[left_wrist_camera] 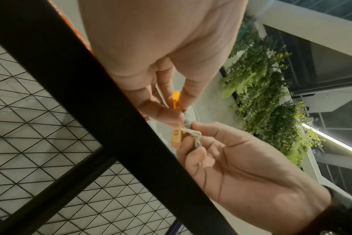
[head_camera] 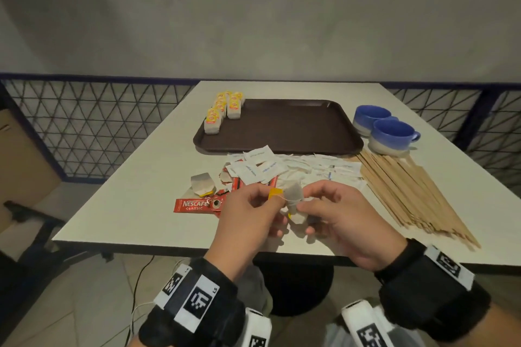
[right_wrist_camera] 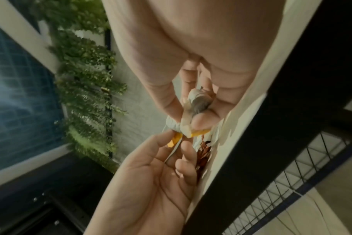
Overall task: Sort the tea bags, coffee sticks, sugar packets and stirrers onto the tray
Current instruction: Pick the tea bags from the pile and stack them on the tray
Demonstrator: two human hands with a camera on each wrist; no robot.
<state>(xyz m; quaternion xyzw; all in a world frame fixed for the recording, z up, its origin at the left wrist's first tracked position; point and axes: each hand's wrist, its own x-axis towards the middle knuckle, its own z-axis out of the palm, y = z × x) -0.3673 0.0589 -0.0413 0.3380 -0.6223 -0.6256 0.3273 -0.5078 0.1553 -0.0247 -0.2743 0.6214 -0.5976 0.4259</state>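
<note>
Both hands meet just above the near edge of the desk (head_camera: pixel 135 177), working on one loose tea bag (head_camera: pixel 293 200). The left hand (head_camera: pixel 251 214) pinches the yellow tag (head_camera: pixel 275 193) between thumb and forefinger, the other fingers curled loosely under. The right hand (head_camera: pixel 338 214) holds the bag itself, thumb on top and fingers (right_wrist_camera: pixel 203 120) curled beneath; in the right wrist view the pouch looks crumpled in that grip. A thin string runs between tag and bag.

The step in hand seems to be tidying this bag before it joins the others. To do it well, keep the pinch on the tag light and draw the string in without jerking, since the paper pouch could tear. Fold the tag flat against the bag, then carry it in one hand.

The tray (head_camera: pixel 296 124) lies at the far middle of the desk, with a group of tea bags (head_camera: pixel 222 113) already at its far left corner; this one belongs beside them. Another loose bag (head_camera: pixel 201 184) waits on the desk, left of the hands. Coffee sticks (head_camera: pixel 194 205), sugar packets (head_camera: pixel 262 169) and stirrers (head_camera: pixel 408 191) lie between tray and hands, not yet sorted. Both wrists hover level, palms turned inward, facing each other.
</note>
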